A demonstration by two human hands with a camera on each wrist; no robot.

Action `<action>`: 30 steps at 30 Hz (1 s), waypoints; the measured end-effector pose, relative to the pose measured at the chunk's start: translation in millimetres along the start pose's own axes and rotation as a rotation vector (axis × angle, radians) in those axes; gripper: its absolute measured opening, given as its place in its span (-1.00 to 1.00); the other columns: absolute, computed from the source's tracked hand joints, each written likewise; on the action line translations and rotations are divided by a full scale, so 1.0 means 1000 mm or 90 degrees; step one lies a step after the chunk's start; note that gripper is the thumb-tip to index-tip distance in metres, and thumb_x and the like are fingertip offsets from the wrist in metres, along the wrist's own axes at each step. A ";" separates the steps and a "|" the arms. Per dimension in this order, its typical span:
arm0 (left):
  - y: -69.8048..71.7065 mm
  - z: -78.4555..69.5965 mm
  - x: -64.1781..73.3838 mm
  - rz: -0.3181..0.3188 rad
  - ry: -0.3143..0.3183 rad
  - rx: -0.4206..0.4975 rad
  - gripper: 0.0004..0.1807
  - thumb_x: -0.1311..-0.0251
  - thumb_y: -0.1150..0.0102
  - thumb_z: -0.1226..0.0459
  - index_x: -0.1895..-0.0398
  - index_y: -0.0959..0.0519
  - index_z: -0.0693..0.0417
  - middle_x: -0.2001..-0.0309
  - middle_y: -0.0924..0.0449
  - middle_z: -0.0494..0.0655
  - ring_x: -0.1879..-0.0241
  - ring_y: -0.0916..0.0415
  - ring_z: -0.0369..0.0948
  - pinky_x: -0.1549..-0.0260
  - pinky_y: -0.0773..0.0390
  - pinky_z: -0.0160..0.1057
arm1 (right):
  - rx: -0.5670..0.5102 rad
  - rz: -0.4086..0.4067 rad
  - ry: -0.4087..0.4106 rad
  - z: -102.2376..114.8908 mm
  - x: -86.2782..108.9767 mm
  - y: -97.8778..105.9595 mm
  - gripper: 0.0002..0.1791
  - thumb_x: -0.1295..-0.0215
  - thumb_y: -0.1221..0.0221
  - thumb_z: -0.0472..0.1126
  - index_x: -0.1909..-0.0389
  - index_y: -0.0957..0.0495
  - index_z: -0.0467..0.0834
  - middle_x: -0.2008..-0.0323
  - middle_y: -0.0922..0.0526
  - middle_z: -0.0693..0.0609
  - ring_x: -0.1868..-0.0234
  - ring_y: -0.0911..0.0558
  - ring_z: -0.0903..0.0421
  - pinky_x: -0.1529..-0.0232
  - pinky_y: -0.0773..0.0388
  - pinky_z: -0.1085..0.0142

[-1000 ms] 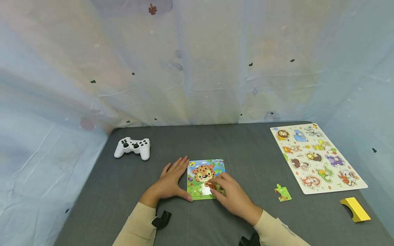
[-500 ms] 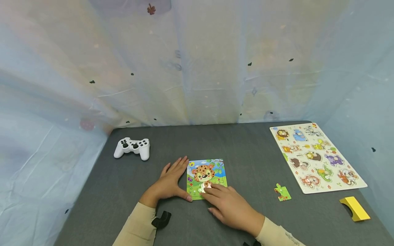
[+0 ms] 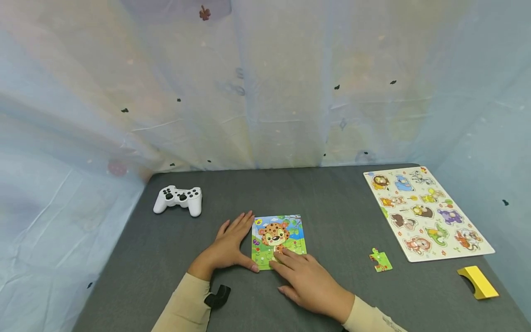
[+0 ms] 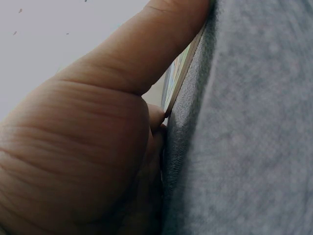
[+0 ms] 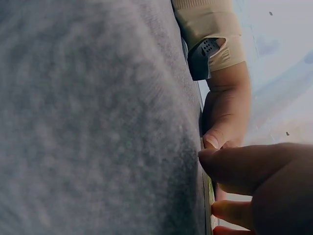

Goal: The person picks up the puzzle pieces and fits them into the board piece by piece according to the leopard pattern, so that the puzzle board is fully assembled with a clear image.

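Note:
A small square jigsaw puzzle (image 3: 274, 235) with a cartoon leopard lies flat on the grey cloth. My left hand (image 3: 227, 249) rests along its left side, fingers straight, with the index fingertip near the upper corner and the thumb at the lower one. In the left wrist view the puzzle's thin edge (image 4: 182, 73) shows behind the thumb. My right hand (image 3: 311, 279) lays its fingertips on the lower middle, over the leopard's body, covering the lower right part. Its thumb stays apart from the fingers, by the near edge. One loose green puzzle piece (image 3: 381, 260) lies to the right.
A white game controller (image 3: 178, 199) sits at the back left. At the right is a large animal peg board (image 3: 429, 214), with a yellow arch block (image 3: 479, 282) in front of it. A pale curtain (image 3: 286, 115) hangs behind the table.
My right hand first pinched a puzzle piece over the leopard's lower body. It then moved down and spread its fingers onto the piece, which now lies flatter. My left hand stayed still.

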State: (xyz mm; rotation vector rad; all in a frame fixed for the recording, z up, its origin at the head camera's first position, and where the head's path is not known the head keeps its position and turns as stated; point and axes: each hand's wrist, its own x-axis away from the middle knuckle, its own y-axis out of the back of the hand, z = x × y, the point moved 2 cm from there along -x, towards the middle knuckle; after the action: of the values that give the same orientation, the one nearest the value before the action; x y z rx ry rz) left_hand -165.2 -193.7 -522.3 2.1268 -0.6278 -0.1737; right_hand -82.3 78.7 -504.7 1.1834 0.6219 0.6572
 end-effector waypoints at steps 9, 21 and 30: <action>-0.002 0.003 -0.001 -0.005 0.002 -0.014 0.65 0.22 -0.72 -0.38 -0.82 0.08 0.06 -0.78 0.19 -0.05 -0.73 0.32 -0.03 -0.56 0.37 0.29 | -0.040 0.014 -0.007 -0.004 0.000 0.000 -0.32 -0.58 -0.32 0.12 -0.60 -0.48 -0.02 -0.59 -0.40 0.02 -0.61 -0.32 0.02 -0.30 -0.48 -0.14; -0.002 0.003 0.001 -0.002 0.004 -0.013 0.65 0.22 -0.71 -0.39 -0.82 0.07 0.06 -0.78 0.19 -0.07 -0.73 0.32 -0.04 -0.56 0.36 0.30 | -0.235 0.018 0.038 -0.025 0.006 -0.002 -0.27 -0.60 -0.29 0.14 -0.67 -0.38 0.01 -0.67 -0.27 0.04 -0.66 -0.21 -0.02 -0.41 -0.36 -0.29; -0.002 0.003 0.000 0.003 0.001 -0.010 0.65 0.21 -0.72 -0.37 -0.83 0.10 0.02 -0.78 0.21 -0.08 -0.73 0.34 -0.06 -0.56 0.39 0.27 | -0.455 -0.149 -0.010 -0.040 0.022 0.011 -0.39 -0.60 -0.33 -0.12 -0.59 -0.47 -0.03 -0.50 -0.48 -0.07 -0.45 -0.50 -0.07 -0.28 -0.57 -0.05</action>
State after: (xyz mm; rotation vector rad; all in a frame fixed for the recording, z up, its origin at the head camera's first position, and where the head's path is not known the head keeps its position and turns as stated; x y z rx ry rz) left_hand -165.2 -195.1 -525.6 2.1105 -0.6284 -0.1735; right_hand -98.8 122.8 -506.5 0.4417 0.4431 0.5959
